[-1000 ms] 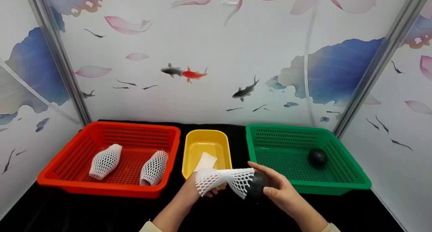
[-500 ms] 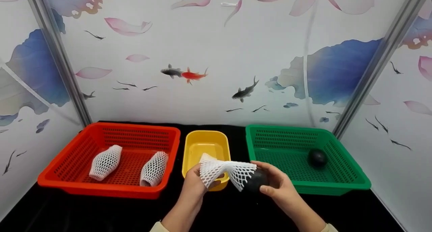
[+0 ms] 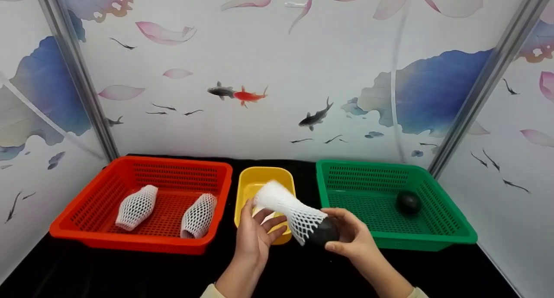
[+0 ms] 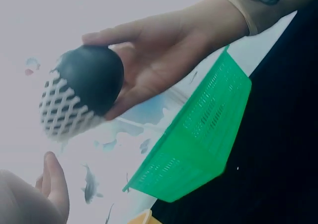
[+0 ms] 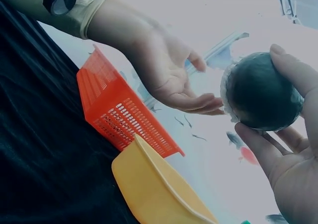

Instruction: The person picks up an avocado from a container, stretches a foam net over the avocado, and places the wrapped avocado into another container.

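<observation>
Ball [image 3: 323, 234] x1, net [image 3: 289, 208] x1, R hand [image 3: 361, 242]

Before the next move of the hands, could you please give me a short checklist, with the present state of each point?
1. Right hand grips the black ball: ok, thumb and fingers hold it.
2. White foam net covers the whole ball: not ok, part is bare.
3. Left hand touches the net: cannot tell; it is open close by.
4. Red basket has room: ok, bare floor shows between left netted item and right netted item.
5. Green basket is empty: not ok, one bare black ball lies inside.
</observation>
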A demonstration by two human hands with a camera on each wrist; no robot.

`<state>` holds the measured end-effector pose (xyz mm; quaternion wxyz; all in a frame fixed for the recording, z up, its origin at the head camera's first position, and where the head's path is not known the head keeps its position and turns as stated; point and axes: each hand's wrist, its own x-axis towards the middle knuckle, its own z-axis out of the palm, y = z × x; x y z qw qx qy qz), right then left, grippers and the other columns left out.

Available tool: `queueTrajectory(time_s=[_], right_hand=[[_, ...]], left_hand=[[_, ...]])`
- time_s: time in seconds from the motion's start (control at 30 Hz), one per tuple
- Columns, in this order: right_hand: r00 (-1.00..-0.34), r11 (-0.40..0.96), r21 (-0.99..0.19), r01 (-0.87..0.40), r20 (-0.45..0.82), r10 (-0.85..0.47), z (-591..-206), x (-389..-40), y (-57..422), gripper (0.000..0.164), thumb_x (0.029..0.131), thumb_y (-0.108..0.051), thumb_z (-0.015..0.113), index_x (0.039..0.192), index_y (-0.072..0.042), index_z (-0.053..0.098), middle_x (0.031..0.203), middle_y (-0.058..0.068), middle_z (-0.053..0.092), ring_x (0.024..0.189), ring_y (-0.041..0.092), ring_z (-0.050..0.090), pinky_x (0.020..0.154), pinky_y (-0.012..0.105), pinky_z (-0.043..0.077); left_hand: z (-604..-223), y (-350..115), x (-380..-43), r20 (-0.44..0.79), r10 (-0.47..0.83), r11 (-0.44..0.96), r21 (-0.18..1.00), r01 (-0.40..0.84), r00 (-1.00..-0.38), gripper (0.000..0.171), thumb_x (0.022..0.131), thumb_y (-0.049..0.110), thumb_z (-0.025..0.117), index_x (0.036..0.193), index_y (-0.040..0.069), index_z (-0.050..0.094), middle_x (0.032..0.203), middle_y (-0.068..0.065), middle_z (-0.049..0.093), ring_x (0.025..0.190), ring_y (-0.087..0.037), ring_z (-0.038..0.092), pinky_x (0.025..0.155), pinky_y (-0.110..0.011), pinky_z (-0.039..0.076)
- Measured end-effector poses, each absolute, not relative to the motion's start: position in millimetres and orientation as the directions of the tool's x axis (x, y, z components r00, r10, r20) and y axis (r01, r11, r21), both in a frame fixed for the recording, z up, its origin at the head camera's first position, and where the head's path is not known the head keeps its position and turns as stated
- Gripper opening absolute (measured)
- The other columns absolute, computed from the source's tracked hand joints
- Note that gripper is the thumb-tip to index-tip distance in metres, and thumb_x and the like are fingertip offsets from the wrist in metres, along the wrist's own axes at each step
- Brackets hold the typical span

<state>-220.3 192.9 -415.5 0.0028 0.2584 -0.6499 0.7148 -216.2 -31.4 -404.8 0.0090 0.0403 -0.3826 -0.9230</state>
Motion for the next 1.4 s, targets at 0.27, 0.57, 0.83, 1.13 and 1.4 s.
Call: queueTrajectory(time_s=[0.27,0.57,0.83,1.13,1.4], right_hand=[[-0.846,-0.169,-0.917,-0.361,0.399,-0.354,-418,-222,185,0.059,0.075,0.01,0.077,0.127,0.011,0.05,0.126,0.012,0.057,0.112,0.024,0.056,0.093,0.033,0.048],[-0.725,-0.21,-0.818,-0.536,0.573,-0.382,-421,-228,179,0.057,0.072,0.013,0.078,0.123,0.01,0.053,0.12,0.016,0.056,0.111,0.023,0.056,0.091,0.032,0.049],[-0.683,-0.046,-0.741,-0.669,0.638,-0.356,-423,-226,170,0.062,0.07,0.009,0.082,0.126,0.001,0.057,0.122,0.019,0.054,0.109,0.021,0.055,0.08,0.037,0.055],[-0.634,-0.088,-0.753,-0.652,0.605,-0.482,-421,-225,176,0.068,0.082,0.014,0.066,0.144,0.003,0.038,0.14,0.024,0.043,0.121,0.023,0.049,0.09,0.037,0.051],[-0.636,-0.074,-0.753,-0.653,0.6,-0.485,-418,-222,180,0.069,0.081,0.011,0.071,0.143,0.002,0.041,0.142,0.021,0.046,0.124,0.024,0.05,0.095,0.032,0.047]], left_hand=[[-401,-18,-214,-0.115,-0.071,-0.662,0.749,-0.039,-0.991,0.058,0.098,0.044,0.053,0.138,0.006,0.038,0.109,-0.01,0.057,0.087,-0.018,0.061,0.074,-0.029,0.052],[-397,-1,-214,-0.139,-0.056,-0.634,0.77,-0.072,-0.989,0.057,0.094,0.027,0.063,0.138,-0.004,0.045,0.121,-0.01,0.061,0.103,-0.017,0.057,0.095,-0.037,0.043],[-401,16,-211,-0.164,-0.033,-0.696,0.711,-0.094,-0.986,0.058,0.093,0.023,0.064,0.138,-0.007,0.042,0.127,-0.015,0.057,0.107,-0.018,0.056,0.097,-0.033,0.044],[-395,19,-209,-0.191,-0.034,-0.764,0.638,-0.098,-0.981,0.061,0.091,0.018,0.064,0.141,-0.004,0.036,0.131,-0.017,0.049,0.11,-0.022,0.054,0.096,-0.033,0.045],[-389,15,-201,-0.208,-0.012,-0.77,0.626,-0.124,-0.978,0.062,0.092,0.019,0.065,0.141,-0.004,0.036,0.133,-0.017,0.048,0.113,-0.024,0.052,0.096,-0.034,0.044]])
